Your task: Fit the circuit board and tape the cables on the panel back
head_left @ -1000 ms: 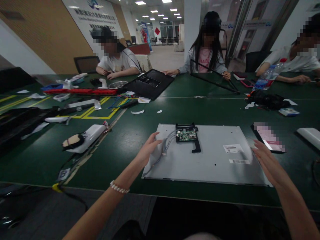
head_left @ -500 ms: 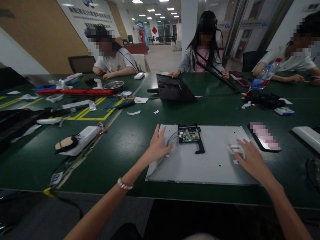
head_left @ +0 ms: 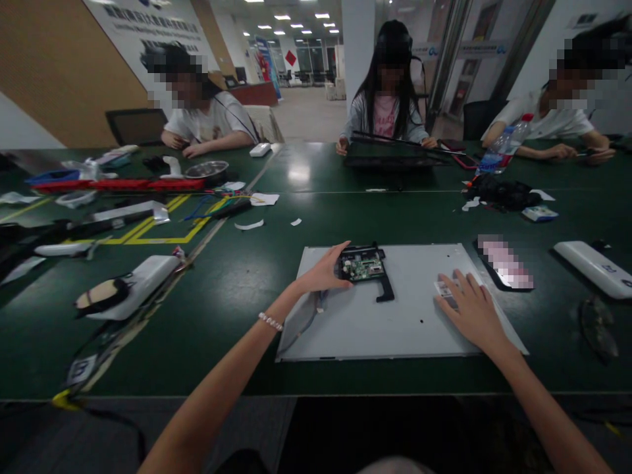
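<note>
A grey flat panel [head_left: 395, 336], like the back of a screen, lies on the green table. A green circuit board [head_left: 364, 264] in a black bracket [head_left: 385, 289] rests on its upper left part. My left hand [head_left: 323, 271] grips the board's left end, thumb at the near edge and fingers at the far edge. Grey cables [head_left: 309, 322] run below that hand, partly hidden by it. On the panel's right side my right hand [head_left: 469, 309] lies open, its fingers spread over a white label [head_left: 447, 291].
Right of the panel lie a phone [head_left: 504, 263], a white device [head_left: 595, 268] and a dark coiled item [head_left: 597, 329]. To the left are a white scanner-like device [head_left: 143, 286] and wires [head_left: 217, 207]. Across the table, one person [head_left: 388, 112] holds a dark panel [head_left: 390, 161]; two others sit nearby.
My left hand has moved right onto the circuit board's left end. My right hand has settled lower on the panel. Across the table, the person's dark panel has been tilted down. The view has shifted right.
</note>
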`<state>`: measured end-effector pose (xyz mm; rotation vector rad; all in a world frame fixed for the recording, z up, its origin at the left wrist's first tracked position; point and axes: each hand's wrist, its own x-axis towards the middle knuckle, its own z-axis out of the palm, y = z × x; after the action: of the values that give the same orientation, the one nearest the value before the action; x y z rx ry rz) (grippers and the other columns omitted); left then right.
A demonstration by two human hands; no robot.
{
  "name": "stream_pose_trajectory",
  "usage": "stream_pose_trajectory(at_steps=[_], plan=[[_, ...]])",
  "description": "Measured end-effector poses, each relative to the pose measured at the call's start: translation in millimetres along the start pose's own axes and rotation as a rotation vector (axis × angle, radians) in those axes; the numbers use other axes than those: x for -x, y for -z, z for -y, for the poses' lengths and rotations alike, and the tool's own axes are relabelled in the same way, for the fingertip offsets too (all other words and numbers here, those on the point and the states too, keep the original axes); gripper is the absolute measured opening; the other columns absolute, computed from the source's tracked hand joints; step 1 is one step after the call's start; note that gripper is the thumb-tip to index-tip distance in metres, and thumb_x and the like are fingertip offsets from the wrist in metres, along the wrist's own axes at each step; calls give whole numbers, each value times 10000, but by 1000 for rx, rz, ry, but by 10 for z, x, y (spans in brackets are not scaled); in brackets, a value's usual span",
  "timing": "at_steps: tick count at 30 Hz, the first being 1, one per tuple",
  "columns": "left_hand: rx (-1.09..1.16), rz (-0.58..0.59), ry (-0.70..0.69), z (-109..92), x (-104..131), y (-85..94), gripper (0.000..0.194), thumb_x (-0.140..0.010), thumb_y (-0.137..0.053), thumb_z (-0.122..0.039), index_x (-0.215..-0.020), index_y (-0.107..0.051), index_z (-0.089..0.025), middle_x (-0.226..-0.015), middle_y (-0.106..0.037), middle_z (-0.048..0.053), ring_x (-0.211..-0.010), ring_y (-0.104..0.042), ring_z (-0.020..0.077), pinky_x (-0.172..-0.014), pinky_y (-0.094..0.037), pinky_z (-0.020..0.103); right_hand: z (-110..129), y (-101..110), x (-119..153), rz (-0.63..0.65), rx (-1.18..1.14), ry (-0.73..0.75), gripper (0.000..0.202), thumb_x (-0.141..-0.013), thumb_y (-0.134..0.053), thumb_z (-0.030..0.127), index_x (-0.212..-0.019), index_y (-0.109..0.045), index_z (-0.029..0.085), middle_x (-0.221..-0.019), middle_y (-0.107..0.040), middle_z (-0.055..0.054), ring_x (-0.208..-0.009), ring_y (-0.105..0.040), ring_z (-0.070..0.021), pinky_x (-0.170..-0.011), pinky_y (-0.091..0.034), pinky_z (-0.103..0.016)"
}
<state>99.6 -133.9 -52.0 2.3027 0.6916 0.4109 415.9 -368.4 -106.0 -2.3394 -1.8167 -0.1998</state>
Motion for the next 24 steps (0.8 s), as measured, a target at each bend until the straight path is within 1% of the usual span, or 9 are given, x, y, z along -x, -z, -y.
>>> stream_pose_trajectory(at_steps=[4,8,12,16,18,20,22,24], plan=[[11,-6,-7,-136,54,-102,1122,-638,-771,-391,-1536,-136,-168,-1525,-261,198,-1405,-280,362,-1168,-215,518,3,-9,-32,5,-2,-3,575,-954,-312,526,-1449,-420,255,-1533,-360,-129,-1401,-290,-391,-1068,-296,-594],[23,25,-31,-345,88,-285,1102,-652,-759,-402,-1541,-142,-193,-1525,-253,189,-1396,-276,387,-1154,-230,553,-3,-10,-36,1,-20,1,576,-949,-321,526,-1445,-423,252,-1526,-369,-132,-1397,-294,-398,-1064,-299,-601],[-42,58,-18,-529,123,-455,1080,-671,-733,-457,-1544,-152,-196,-1543,-231,180,-1404,-264,388,-1151,-248,543,-25,-2,-19,-4,-79,17,578,-947,-330,525,-1445,-419,246,-1518,-379,-130,-1400,-288,-404,-1060,-296,-626],[-112,84,-43,-596,157,-548,1075,-691,-706,-547,-1547,-146,-218,-1556,-230,169,-1417,-241,386,-1145,-243,558,-71,24,-67,-3,-183,6,555,-935,-367,531,-1400,-473,247,-1484,-427,-136,-1395,-300,-413,-1053,-292,-660],[-144,92,-50,-599,163,-567,1079,-690,-702,-573,-1545,-153,-211,-1558,-234,172,-1417,-243,385,-1144,-237,556,-69,72,-148,9,-278,11,545,-943,-361,524,-1387,-482,231,-1457,-460,-146,-1383,-342,-383,-1079,-280,-641],[-173,93,-58,-598,162,-579,1071,-695,-696,-583,-1542,-162,-204,-1558,-241,171,-1416,-250,375,-1149,-228,543,-22,140,-261,36,-416,73,559,-953,-359,519,-1420,-432,220,-1480,-434,-144,-1384,-363,-326,-1122,-273,-575],[-194,88,-73,-606,164,-595,1071,-695,-695,-590,-1541,-166,-201,-1553,-258,173,-1417,-253,368,-1152,-219,537,73,209,-385,84,-556,189,603,-943,-400,532,-1471,-346,245,-1544,-346,-113,-1413,-326,-276,-1148,-275,-503],[-208,84,-84,-627,177,-621,1088,-687,-699,-604,-1540,-164,-194,-1547,-272,184,-1417,-251,369,-1152,-207,544,195,258,-494,139,-643,298,681,-908,-472,553,-1502,-272,287,-1586,-265,-81,-1441,-270,-266,-1156,-271,-491]])
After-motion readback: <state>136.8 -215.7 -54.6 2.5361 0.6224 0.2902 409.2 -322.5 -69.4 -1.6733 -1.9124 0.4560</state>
